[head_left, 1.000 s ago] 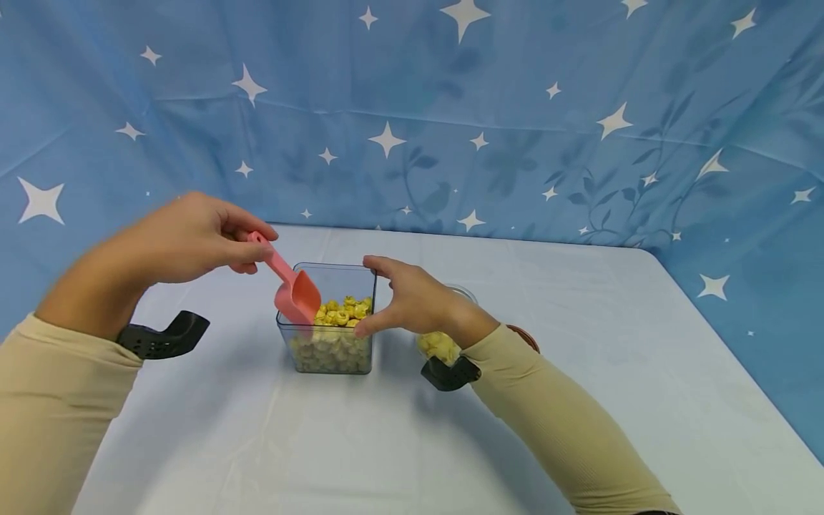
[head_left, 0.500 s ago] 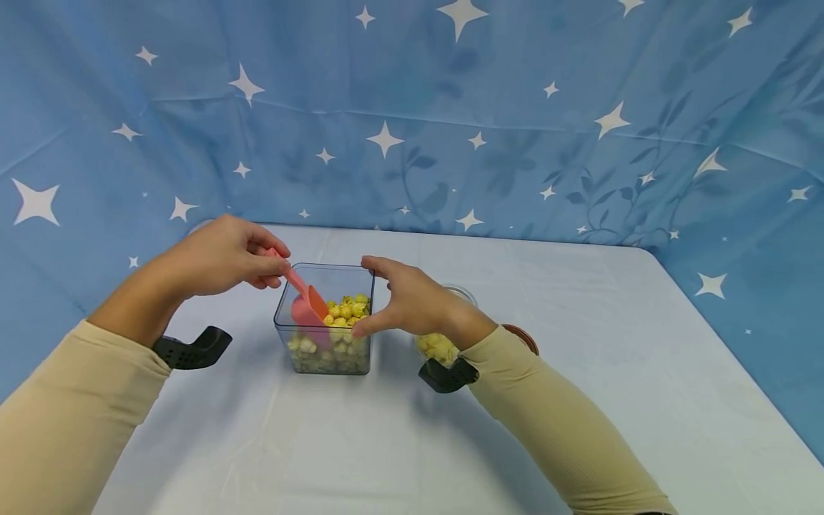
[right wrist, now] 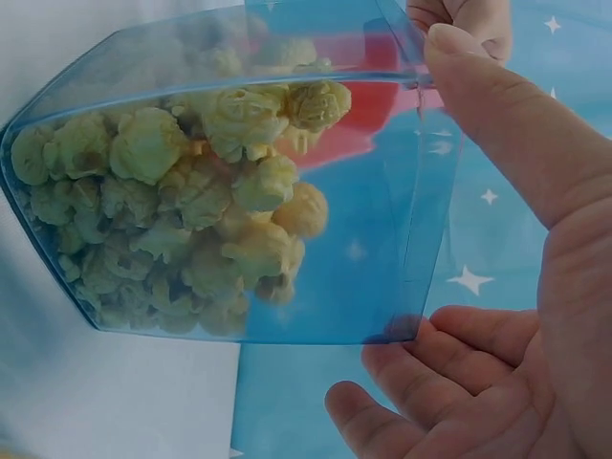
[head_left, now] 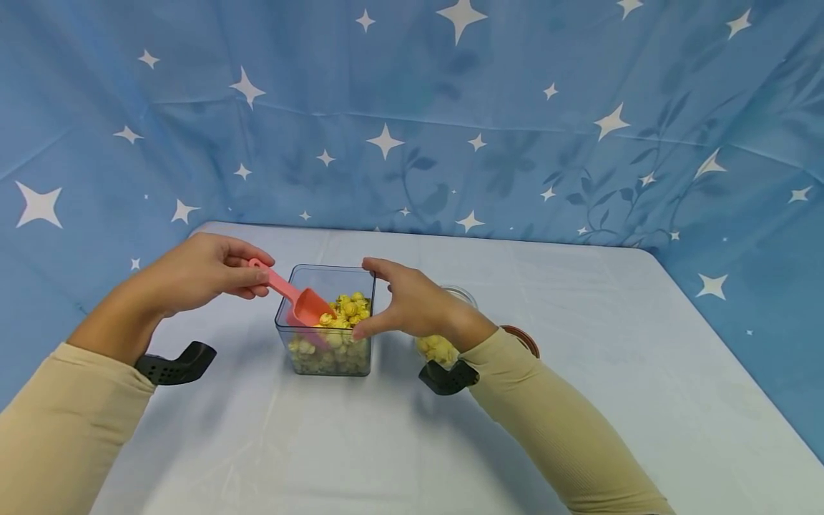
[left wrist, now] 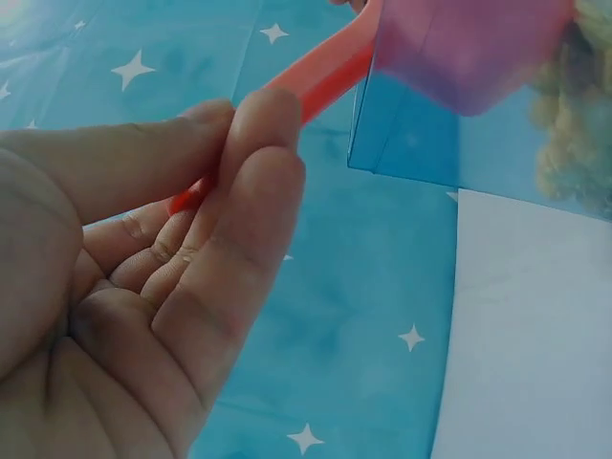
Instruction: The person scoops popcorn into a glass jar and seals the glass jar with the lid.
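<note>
My left hand (head_left: 202, 272) pinches the handle of a pink scoop (head_left: 278, 283) between thumb and fingers. In the head view the scoop slants down to the right over the near-left part of a clear square bin (head_left: 328, 277), its bowl among yellow popcorn (head_left: 351, 307). Through the bin's wall in the right wrist view, the pink scoop bowl (right wrist: 368, 105) shows behind the popcorn (right wrist: 191, 191). My right hand (head_left: 418, 304) grips the bin's right side, thumb at the near rim and fingers at the far corner. The left wrist view shows the handle leaving the fingertips.
Behind my right wrist, partly hidden, stands a clear round container (head_left: 465, 292) with pale yellow pieces (head_left: 438, 348) in it. The brown rim of something (head_left: 524, 339) shows beside the right sleeve. A white cloth (head_left: 644, 343) covers the table; a blue starry curtain (head_left: 412, 93) hangs behind.
My left hand first came down and rightward, bringing the scoop lower into the bin. It then shifted back left and lower, and the scoop lies flatter. My right hand stays in place.
</note>
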Available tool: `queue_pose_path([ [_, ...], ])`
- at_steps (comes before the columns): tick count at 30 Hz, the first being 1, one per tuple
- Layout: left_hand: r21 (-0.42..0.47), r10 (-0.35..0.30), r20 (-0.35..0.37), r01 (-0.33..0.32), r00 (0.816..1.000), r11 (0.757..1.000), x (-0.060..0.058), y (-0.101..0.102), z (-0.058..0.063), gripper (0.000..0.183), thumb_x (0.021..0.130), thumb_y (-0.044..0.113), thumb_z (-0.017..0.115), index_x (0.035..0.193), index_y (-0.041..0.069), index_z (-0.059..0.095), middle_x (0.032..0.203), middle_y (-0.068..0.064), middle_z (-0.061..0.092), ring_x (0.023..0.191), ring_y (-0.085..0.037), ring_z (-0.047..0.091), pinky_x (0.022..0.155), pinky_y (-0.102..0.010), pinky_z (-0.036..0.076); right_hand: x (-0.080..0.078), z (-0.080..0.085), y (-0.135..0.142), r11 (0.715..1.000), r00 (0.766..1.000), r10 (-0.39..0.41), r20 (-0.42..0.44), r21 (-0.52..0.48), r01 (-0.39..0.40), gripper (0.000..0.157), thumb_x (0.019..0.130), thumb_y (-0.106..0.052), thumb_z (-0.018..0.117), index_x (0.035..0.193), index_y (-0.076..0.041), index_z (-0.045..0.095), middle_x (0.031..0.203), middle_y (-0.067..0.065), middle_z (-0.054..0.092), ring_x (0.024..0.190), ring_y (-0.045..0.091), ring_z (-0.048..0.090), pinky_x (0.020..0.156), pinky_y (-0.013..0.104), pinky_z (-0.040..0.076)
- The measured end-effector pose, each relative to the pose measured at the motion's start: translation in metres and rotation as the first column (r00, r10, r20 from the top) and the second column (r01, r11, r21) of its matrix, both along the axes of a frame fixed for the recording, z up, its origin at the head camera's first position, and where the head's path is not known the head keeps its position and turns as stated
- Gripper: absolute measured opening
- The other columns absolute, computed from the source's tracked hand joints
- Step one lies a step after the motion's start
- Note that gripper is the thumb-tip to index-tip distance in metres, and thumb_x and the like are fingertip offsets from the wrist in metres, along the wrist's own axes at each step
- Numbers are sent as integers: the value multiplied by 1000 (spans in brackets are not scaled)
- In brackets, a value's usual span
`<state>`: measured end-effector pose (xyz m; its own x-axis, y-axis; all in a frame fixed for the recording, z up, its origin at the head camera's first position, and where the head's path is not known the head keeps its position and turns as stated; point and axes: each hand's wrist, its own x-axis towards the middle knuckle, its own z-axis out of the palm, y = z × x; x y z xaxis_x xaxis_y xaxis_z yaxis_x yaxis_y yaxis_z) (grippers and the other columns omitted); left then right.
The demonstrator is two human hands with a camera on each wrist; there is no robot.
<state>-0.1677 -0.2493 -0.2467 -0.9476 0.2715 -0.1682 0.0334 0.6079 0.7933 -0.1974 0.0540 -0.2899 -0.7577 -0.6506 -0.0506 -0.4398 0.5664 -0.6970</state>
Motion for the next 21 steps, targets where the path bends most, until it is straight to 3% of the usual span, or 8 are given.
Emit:
queue_pose_path([
  [5,-30,-18,-8,17,1000,999,2,0,-5,43,98,13,66,134,-9,54,99,-9,72,89,-22,70,81,-32,57,0,0,0,1000,1000,1,5,-5,-1,105,77,-37,88,158,-6,28,160,7,33,143,23,35,112,38,35],
  [12,-1,-18,55,18,998,1000,2,5,-10,44,98,19,66,131,-9,57,95,-12,73,86,-23,70,80,-32,57,1,0,0,1000,1000,8,5,-15,-8,105,78,-36,88,157,-5,27,160,8,33,144,22,34,113,37,34],
  [21,16,-31,69,30,997,999,-3,25,-15,41,98,19,68,127,-10,60,89,-10,73,80,-22,69,75,-32,58,1,-1,0,1000,1000,6,7,-29,-6,106,78,-35,89,157,-4,27,159,9,33,144,23,33,113,37,33],
])
